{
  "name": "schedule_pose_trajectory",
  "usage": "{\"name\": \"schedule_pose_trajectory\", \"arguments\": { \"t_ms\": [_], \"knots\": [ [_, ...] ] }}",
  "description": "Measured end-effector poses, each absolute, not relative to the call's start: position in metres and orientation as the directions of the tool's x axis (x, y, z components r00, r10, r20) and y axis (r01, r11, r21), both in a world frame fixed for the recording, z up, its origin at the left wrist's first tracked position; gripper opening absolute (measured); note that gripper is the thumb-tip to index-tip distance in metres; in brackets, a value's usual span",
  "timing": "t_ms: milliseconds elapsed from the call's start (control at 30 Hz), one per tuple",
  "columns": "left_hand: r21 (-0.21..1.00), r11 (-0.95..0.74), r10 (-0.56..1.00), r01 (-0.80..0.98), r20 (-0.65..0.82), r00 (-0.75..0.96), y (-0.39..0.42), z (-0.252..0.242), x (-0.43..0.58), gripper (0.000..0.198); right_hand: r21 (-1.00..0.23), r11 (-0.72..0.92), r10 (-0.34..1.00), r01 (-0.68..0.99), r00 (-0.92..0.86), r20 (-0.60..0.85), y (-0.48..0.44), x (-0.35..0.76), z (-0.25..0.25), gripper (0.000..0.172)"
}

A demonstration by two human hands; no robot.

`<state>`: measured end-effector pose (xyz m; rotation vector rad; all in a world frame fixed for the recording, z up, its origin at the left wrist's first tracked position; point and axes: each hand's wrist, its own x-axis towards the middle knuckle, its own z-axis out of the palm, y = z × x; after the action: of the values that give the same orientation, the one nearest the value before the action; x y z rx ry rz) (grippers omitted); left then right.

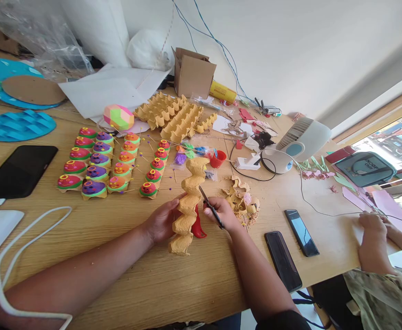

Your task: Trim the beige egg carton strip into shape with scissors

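Note:
A wavy strip of yellow egg carton (185,215) stands upright over the table, held from its left side by my left hand (164,220), whose fingers go behind it. My right hand (221,213) is closed on dark scissors (212,206), their blades pointing up toward the strip's right edge. A red object (198,225) shows behind the strip, between my hands. Right of the scissors lies a pile of carton scraps (244,201). Beyond the strip are small packets of coloured clay (189,150) and a red cup (217,159).
Painted egg-carton rows (99,165) stand at left, near a black tablet (18,172). Uncut cartons (182,121) and a cardboard box (194,73) are at the back. Two phones (302,232) and a white fan (302,140) lie to the right. Another person's hands (374,229) rest at the right edge.

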<state>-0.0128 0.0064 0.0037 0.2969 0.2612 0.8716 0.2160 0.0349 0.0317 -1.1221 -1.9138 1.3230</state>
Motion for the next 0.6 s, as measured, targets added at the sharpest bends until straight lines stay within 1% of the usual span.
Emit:
{"name": "schedule_pose_trajectory", "arguments": {
  "t_ms": [133,400,600],
  "knots": [
    [0.354,0.605,0.782,-0.713,-0.096,0.616,0.0064,0.0037,-0.0125,0.039,-0.928,0.164,0.86,0.336,-0.509,-0.032,0.035,0.2155,0.0328,0.07],
    [0.365,0.613,0.772,-0.7,-0.09,0.629,0.0065,0.005,-0.0133,0.039,-0.933,0.144,0.873,0.33,-0.486,-0.038,0.0347,0.2152,0.0334,0.073],
    [0.365,0.612,0.778,-0.701,-0.122,0.616,0.0055,0.004,-0.0136,0.041,-0.933,0.139,0.868,0.331,-0.494,-0.045,0.0344,0.2157,0.0326,0.071]
  ]
}}
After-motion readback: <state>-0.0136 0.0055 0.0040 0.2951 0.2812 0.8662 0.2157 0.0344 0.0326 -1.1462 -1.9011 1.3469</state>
